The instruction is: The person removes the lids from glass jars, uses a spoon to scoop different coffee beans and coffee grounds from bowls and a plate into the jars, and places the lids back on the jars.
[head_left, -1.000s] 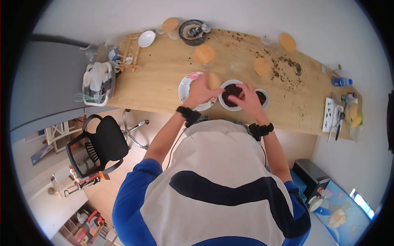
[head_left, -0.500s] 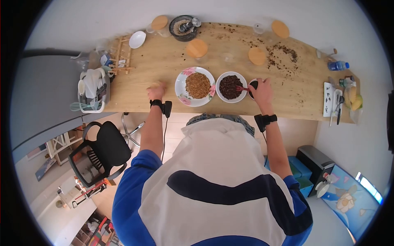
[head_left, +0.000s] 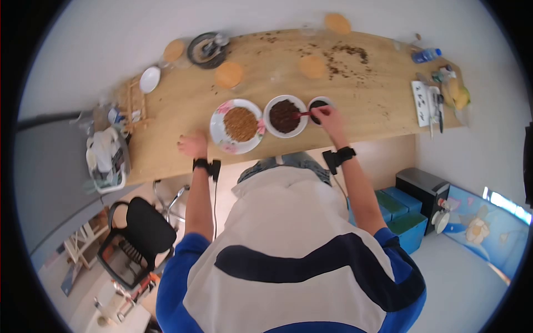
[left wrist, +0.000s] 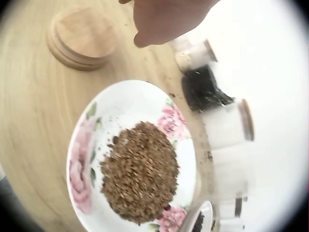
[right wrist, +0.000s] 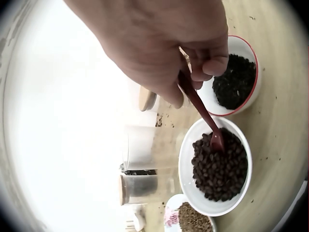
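Observation:
In the right wrist view my right hand [right wrist: 164,43] pinches the handle of a dark red spoon [right wrist: 199,105], whose bowl lies among dark beans [right wrist: 219,169] in a white bowl [right wrist: 188,186]. A red-rimmed bowl [right wrist: 257,79] of dark leafy bits is beside it. My left hand [head_left: 193,145] is over the table left of the floral plate [head_left: 219,139], holding nothing that I can see. Brown grain [left wrist: 140,171] is heaped on that plate. Near the left hand in the left wrist view is a round wooden lid [left wrist: 84,36].
Wooden-lidded jars [head_left: 229,75] and a dark mortar [head_left: 194,51] stand toward the back. Dark crumbs [head_left: 347,55] are scattered at the back right. At the right end are a white board [head_left: 420,105] and a blue bottle [head_left: 426,55]; a white basket [head_left: 105,186] is at the left.
Both hands have parted from above the plate and bean bowl. The left went left onto the table side; the right went right and now pinches the spoon. The head view has shifted.

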Demonstrator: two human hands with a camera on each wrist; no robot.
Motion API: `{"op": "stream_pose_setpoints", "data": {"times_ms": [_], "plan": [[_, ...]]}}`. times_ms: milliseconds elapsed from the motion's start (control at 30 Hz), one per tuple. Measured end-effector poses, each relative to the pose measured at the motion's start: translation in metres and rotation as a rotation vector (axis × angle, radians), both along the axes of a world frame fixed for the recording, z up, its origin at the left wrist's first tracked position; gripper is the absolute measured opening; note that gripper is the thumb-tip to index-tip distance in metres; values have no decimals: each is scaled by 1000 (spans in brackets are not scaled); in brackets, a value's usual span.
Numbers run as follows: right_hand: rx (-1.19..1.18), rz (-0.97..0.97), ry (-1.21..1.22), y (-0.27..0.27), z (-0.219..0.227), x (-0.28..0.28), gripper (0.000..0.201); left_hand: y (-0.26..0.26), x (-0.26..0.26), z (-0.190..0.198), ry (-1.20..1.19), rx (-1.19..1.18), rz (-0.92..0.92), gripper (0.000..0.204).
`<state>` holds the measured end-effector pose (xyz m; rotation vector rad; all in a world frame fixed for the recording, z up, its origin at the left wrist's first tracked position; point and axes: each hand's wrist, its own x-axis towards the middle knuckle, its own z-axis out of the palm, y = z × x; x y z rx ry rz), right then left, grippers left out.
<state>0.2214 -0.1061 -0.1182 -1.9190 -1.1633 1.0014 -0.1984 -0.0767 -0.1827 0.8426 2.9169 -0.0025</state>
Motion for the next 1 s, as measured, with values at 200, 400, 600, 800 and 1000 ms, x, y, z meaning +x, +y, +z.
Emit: {"op": "stream_pose_setpoints", "data": {"times_ms": [200,400,600,800,1000], "plan": [[78,-46,178,-3,9,-20,23,-9,63,36,-774,507,-617,21],[285,-37,-60,-5,38,-29,19,-20,136,24,-1084,-336,-869,29],[494,131,-325,-12,60,-23,14,-26,175,35,-1466,-180,-528,27],[429,108,-335,-20,53,-15,15,-23,183,23,-1855,68,-344,37],[169,-38,-154,-22,24,-5,22,-14,185,35,-1550,93,-457,23]]}}
